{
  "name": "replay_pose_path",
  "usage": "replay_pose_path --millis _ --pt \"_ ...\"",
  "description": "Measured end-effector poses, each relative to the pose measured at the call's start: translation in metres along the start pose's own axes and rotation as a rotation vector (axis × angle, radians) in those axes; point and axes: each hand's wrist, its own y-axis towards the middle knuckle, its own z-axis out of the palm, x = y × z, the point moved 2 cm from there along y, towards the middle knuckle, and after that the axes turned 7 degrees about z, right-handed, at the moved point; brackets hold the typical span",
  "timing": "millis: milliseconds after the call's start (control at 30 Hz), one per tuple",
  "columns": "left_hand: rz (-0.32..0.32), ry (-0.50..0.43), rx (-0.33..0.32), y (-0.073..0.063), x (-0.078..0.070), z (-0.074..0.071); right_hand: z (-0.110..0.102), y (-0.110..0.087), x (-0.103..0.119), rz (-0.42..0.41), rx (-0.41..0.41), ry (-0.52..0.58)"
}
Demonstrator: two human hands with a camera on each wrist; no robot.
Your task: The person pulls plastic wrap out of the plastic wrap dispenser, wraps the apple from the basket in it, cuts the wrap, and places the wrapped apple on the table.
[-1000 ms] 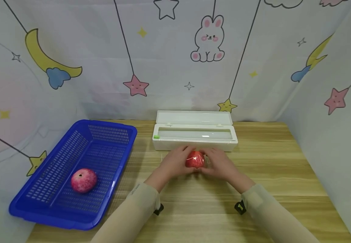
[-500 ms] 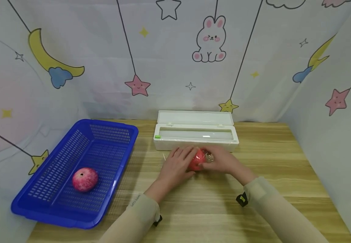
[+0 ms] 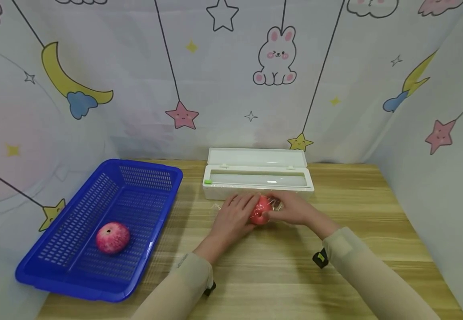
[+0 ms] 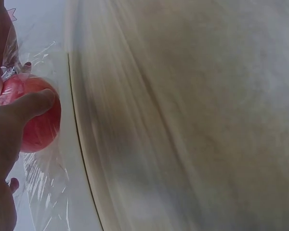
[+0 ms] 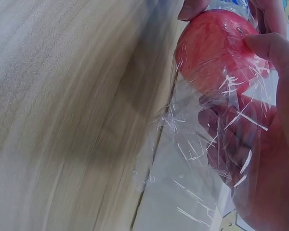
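A red apple (image 3: 261, 208) sits between both hands, just in front of a white cling film box (image 3: 215, 192). Clear cling film (image 5: 197, 139) covers it, and a loose crinkled flap spreads out on the right hand's side. My left hand (image 3: 231, 220) holds the apple from the left, its thumb on the red surface (image 4: 42, 126) in the left wrist view. From the right, my right hand (image 3: 295, 209) grips apple and film, thumb pressed on the fruit (image 5: 207, 53) in the right wrist view. Some fingers are hidden behind the apple.
A blue plastic basket (image 3: 135, 204) stands at the left with one mottled pink-red fruit (image 3: 112, 238) in it. The film box's lid (image 3: 255, 157) is raised against the patterned cloth backdrop (image 3: 223, 75). Everything rests on a wooden table (image 3: 271, 275).
The left hand has turned over the apple's left side and the right hand has shifted its hold on the film. The apple has turned slightly. Basket and box stay put.
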Motion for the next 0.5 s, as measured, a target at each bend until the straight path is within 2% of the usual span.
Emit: replay_pose_path --millis 167,333,500 --pt "-0.007 -0.060 0.020 0.006 0.002 -0.002 -0.001 -0.001 -0.003 -0.021 0.004 0.017" --pt "-0.027 -0.121 0.071 0.013 0.007 -0.007 -0.003 -0.003 -0.005 -0.050 -0.004 0.005" --pt "-0.040 -0.142 0.140 0.018 0.010 -0.014 -0.005 -0.011 0.001 -0.040 -0.059 -0.116"
